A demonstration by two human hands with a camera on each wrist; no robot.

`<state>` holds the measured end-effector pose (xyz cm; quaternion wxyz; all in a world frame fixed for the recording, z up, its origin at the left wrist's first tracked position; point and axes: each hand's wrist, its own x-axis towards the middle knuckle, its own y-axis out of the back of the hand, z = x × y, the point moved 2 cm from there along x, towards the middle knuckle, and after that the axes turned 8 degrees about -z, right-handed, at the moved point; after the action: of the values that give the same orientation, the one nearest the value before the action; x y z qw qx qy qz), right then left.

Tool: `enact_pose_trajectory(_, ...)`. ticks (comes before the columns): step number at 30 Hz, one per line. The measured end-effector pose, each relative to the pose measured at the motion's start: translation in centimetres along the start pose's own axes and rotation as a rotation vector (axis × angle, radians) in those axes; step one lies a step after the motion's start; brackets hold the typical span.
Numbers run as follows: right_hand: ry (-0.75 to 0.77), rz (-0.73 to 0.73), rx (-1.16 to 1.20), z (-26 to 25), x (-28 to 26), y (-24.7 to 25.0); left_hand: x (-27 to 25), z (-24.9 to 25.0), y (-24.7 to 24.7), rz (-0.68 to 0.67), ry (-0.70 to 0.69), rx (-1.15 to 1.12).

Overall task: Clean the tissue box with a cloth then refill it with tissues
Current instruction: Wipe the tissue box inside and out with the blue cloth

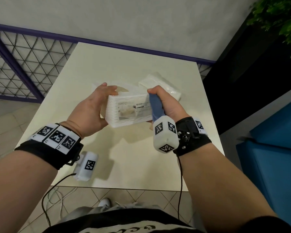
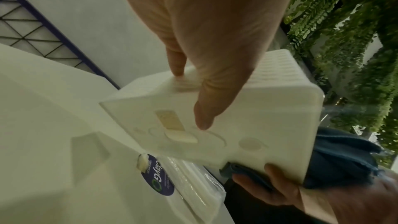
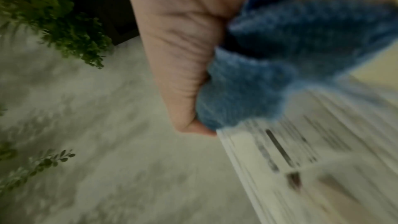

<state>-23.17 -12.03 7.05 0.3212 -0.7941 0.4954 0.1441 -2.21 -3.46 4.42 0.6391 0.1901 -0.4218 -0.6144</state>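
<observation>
A white ribbed tissue box (image 1: 128,111) with a paper label is held above the table, tilted. My left hand (image 1: 94,105) grips its left end, thumb on top, fingers spread on the underside (image 2: 204,101). My right hand (image 1: 165,101) grips a bunched blue cloth (image 1: 155,106) and presses it against the box's right end. The right wrist view shows the blue cloth (image 3: 269,67) wadded in the fist beside the blurred box label (image 3: 301,159). A clear-wrapped pack of white tissues (image 1: 163,86) lies on the table behind the box, with a purple sticker (image 2: 159,178).
The cream square table (image 1: 124,157) stands against a grey wall. A purple metal grid fence (image 1: 23,64) is at the left, a dark cabinet with a green plant (image 1: 279,19) at the right, and a blue block (image 1: 275,140) beside the table.
</observation>
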Motion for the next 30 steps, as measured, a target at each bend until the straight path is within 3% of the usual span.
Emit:
enact_pose_trajectory(4, 0.055, 0.14, 0.069, 1.5, 0.7, -1.5, -0.7, 0.6, -0.3, -0.177, 0.095, 0.049)
enact_pose_trajectory(8, 0.101, 0.284, 0.016, 2.1, 1.0, -3.1, -1.6, 3.4, -2.0, -0.121, 0.068, 0.335)
enact_pose_trajectory(14, 0.294, 0.287, -0.046, 3.4, 0.7, -6.0, -0.4, 4.3, -3.8, -0.073, 0.265, 0.441)
enact_pose_trajectory(18, 0.328, 0.221, -0.108, 3.1, -0.2, -5.9, 0.2, 2.9, -2.1, 0.073, 0.39, 0.188)
enact_pose_trajectory(20, 0.38, 0.294, -0.081, 2.0, -0.7, -4.6, -0.2, 1.8, -1.0, 0.164, 0.431, -0.013)
enact_pose_trajectory(24, 0.554, 0.442, -0.096, -1.4, -1.6, -3.0, -1.0, 0.8, 0.5, 0.236, 0.447, -0.068)
enact_pose_trajectory(27, 0.592, 0.36, -0.436, -1.8, -0.9, -5.6, -0.3, 1.0, 0.3, 0.196, 0.444, -0.108)
enact_pose_trajectory(30, 0.553, 0.16, -1.15, 0.7, 0.1, -8.9, 0.1, 1.5, -0.3, 0.195, 0.402, -0.28)
